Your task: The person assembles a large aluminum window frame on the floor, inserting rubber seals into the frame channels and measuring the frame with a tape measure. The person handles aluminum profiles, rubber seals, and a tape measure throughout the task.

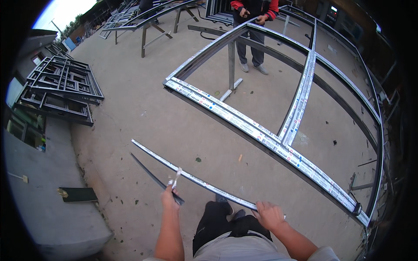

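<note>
Concrete yard floor (126, 130), outdoors, scattered with small leaves; dark frames (65, 78) lean stacked at left beside a grey wall (37, 191). Right hand (270, 215): fingers closed over a long, slender profile strip (196, 179) faced with printed white film, gripped near its right end; the strip slants up and leftward in front of the wearer's legs, far end free. Left hand (170, 199): fingers curled around a thin dark strip (150, 171) and a small whitish piece (176, 176), possibly a tool or peeled film, too blurred to settle. Large film-covered window frame (257, 127) lies ahead, raised above the floor; a co-worker in red-and-black sleeves (272, 11) stands at its far side.
</note>
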A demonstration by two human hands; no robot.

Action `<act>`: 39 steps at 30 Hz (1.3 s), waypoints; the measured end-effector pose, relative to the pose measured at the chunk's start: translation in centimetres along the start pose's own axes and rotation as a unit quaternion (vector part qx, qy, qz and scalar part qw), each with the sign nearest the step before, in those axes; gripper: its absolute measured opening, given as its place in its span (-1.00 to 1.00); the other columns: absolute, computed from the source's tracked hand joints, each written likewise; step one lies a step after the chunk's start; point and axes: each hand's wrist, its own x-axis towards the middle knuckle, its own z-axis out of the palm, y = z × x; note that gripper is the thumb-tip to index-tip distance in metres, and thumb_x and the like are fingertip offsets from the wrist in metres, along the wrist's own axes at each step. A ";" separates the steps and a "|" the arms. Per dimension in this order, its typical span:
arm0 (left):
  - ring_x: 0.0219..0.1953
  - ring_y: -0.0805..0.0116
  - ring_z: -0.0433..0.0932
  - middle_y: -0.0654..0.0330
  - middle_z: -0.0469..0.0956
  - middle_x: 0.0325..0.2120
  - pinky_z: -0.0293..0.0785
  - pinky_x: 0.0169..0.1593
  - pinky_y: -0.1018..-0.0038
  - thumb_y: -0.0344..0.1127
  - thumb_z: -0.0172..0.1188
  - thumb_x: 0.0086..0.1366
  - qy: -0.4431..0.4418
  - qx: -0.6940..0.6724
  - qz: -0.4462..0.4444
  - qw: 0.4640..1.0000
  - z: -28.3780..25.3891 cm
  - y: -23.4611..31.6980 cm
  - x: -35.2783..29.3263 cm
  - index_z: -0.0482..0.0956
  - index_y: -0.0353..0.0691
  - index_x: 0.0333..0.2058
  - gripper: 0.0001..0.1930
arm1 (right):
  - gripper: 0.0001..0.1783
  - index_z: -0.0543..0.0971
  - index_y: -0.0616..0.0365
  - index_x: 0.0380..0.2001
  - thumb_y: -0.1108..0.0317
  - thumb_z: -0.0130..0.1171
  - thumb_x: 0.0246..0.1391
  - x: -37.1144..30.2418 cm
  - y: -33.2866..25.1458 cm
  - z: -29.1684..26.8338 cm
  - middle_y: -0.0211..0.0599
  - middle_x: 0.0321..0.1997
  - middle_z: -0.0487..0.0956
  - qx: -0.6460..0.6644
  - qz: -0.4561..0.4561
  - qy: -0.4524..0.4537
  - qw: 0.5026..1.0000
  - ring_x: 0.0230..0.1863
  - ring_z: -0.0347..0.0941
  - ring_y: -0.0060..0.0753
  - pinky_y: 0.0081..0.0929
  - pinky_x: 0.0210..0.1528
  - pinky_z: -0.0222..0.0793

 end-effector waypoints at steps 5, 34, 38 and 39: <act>-0.52 0.48 0.48 0.23 0.47 -0.45 0.45 -0.52 0.54 -0.43 0.18 0.51 0.070 0.001 0.016 0.997 -2.8 2.4 -1.3 0.50 -0.33 -0.18 -0.91 | -0.83 0.55 0.01 -0.34 0.31 0.37 0.04 -2.1 1.2 -2.8 -0.23 -0.35 0.58 -0.039 0.015 0.098 0.994 -0.27 0.61 -0.05 -0.06 -0.25 0.54; -0.47 0.53 0.44 0.31 0.52 -0.40 0.42 -0.41 0.52 -0.23 0.20 0.60 0.043 -0.057 0.170 0.983 2.2 26.4 15.7 0.48 -0.17 -0.22 -0.81 | -0.71 0.54 0.06 -0.33 0.43 0.47 -0.10 14.4 -9.4 -10.9 -0.20 -0.34 0.50 -0.031 0.124 0.205 0.970 -0.25 0.50 0.07 0.02 -0.24 0.40; -0.48 0.54 0.42 0.34 0.50 -0.43 0.41 -0.42 0.50 -0.20 0.19 0.61 0.053 -0.004 0.211 0.976 4.8 26.2 15.1 0.46 -0.16 -0.25 -0.77 | -0.68 0.54 0.08 -0.32 0.43 0.49 -0.12 13.7 -8.1 -11.1 -0.17 -0.31 0.51 0.001 0.195 0.265 0.944 -0.19 0.52 0.10 0.01 -0.22 0.45; -0.50 0.54 0.41 0.34 0.47 -0.46 0.41 -0.43 0.49 -0.19 0.18 0.62 0.051 0.012 0.216 0.975 5.1 26.1 15.2 0.45 -0.16 -0.26 -0.76 | -0.68 0.54 0.08 -0.32 0.43 0.50 -0.12 13.5 -7.5 -11.7 -0.17 -0.31 0.51 -0.006 0.202 0.276 0.940 -0.20 0.52 0.10 0.01 -0.22 0.45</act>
